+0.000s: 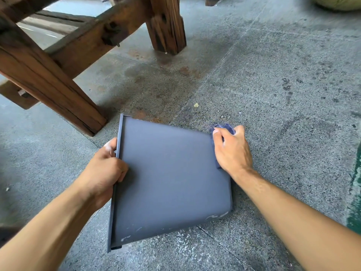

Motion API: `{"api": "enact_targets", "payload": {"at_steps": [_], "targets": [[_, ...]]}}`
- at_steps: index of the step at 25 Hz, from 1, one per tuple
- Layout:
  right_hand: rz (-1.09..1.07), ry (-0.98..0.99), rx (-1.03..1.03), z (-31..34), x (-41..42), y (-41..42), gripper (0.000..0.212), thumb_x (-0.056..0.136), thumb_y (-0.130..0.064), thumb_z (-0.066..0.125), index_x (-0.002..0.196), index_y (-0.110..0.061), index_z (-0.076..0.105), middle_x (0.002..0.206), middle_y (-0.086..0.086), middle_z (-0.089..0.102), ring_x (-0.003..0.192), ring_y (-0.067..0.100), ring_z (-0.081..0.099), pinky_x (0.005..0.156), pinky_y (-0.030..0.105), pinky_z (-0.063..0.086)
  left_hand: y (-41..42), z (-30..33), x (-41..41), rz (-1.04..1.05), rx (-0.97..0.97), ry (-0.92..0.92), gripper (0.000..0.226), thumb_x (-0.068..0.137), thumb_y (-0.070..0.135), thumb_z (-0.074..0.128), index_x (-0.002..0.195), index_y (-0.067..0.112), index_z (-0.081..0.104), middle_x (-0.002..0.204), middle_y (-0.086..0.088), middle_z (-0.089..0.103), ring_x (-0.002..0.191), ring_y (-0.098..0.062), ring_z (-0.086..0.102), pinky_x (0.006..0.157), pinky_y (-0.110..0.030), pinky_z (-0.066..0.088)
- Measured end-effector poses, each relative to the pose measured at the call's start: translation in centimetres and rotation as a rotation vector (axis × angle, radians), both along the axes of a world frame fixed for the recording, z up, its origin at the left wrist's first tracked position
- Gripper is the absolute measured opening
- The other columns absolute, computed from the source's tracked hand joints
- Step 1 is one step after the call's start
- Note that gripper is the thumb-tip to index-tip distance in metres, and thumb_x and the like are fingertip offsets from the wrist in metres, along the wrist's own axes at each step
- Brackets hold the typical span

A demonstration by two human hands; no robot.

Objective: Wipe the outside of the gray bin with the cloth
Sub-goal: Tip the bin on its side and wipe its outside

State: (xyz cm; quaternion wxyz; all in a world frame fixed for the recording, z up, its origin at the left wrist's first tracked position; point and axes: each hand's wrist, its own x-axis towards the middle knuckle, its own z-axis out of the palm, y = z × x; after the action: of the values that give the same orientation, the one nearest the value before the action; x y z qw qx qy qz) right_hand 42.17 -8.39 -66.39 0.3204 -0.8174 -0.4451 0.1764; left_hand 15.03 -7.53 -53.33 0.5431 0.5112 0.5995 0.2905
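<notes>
Lying on speckled concrete floor (273, 75), gray bin (172, 178) beside wooden table legs (166, 26).

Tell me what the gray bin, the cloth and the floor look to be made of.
Gray bin: probably matte plastic; smooth, even face, rounded corners, whitish scuffs.
Cloth: soft blue fabric, bunched under the right hand.
Floor: speckled concrete or terrazzo, stained, with joint lines.

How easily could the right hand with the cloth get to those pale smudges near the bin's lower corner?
Probably easily: the right hand and cloth rest on the bin, with bare surface down to the smudges.
</notes>
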Motion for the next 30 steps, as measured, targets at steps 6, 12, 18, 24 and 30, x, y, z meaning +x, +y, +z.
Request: {"api": "enact_targets", "payload": {"at_steps": [6, 12, 18, 24, 30], "targets": [[-0.13, 0.172, -0.171, -1.5, 1.7, -1.3, 0.045, 0.098, -0.046, 0.041, 0.083, -0.016, 0.071, 0.097, 0.009, 0.059, 0.087, 0.032, 0.06, 0.081, 0.037, 0.047, -0.4, -0.1, -1.3, 0.062, -0.031, -0.014, 0.069, 0.044, -0.017, 0.029, 0.094, 0.012, 0.067, 0.082, -0.018, 0.052, 0.075, -0.035, 0.038, 0.06, -0.03, 0.024], [-0.506, 0.641, -0.063, -2.8, 1.9, -3.3, 0.04, 0.079, -0.041, 0.056, 0.057, -0.008, 0.056, 0.064, 0.007, 0.059, 0.066, 0.026, 0.053, 0.063, 0.033, 0.04, -0.4, 1.8, -1.4, 0.156, -0.175, -0.224, 0.017, 0.064, 0.011, 0.06, 0.081, 0.013, 0.064, 0.077, -0.013, 0.068, 0.063, -0.027, 0.065, 0.061, -0.03, 0.055], [-0.448, 0.768, 0.026, -2.2, 0.8, -3.7, 0.035, 0.066, -0.051, 0.057, 0.057, -0.018, 0.062, 0.056, -0.001, 0.054, 0.061, 0.02, 0.049, 0.061, 0.035, 0.04, 1.3, 3.8, -0.7, 0.263, -0.284, -0.248, 0.055, 0.089, 0.059, 0.053, 0.114, 0.012, 0.064, 0.102, -0.021, 0.072, 0.09, -0.035, 0.07, 0.092, -0.042, 0.052], [-0.42, 0.623, 0.145, -0.7, 1.3, -3.3, 0.051, 0.078, -0.057, 0.051, 0.077, -0.006, 0.059, 0.06, 0.005, 0.055, 0.064, 0.021, 0.046, 0.061, 0.034, 0.04, 0.9, 4.5, 0.5, 0.231, -0.359, -0.117, 0.029, 0.082, 0.03, 0.046, 0.076, 0.009, 0.065, 0.067, -0.013, 0.068, 0.051, -0.028, 0.061, 0.066, -0.033, 0.049], [-0.271, 0.411, 0.245, 3.6, 0.8, -2.6, 0.029, 0.096, -0.038, 0.058, 0.087, -0.022, 0.079, 0.092, 0.002, 0.06, 0.08, 0.021, 0.058, 0.07, 0.03, 0.035, 0.9, 5.0, 1.5, 0.174, -0.381, -0.313, 0.038, 0.065, 0.013, 0.04, 0.073, 0.003, 0.075, 0.083, -0.019, 0.073, 0.064, -0.032, 0.069, 0.068, -0.034, 0.06]]}}
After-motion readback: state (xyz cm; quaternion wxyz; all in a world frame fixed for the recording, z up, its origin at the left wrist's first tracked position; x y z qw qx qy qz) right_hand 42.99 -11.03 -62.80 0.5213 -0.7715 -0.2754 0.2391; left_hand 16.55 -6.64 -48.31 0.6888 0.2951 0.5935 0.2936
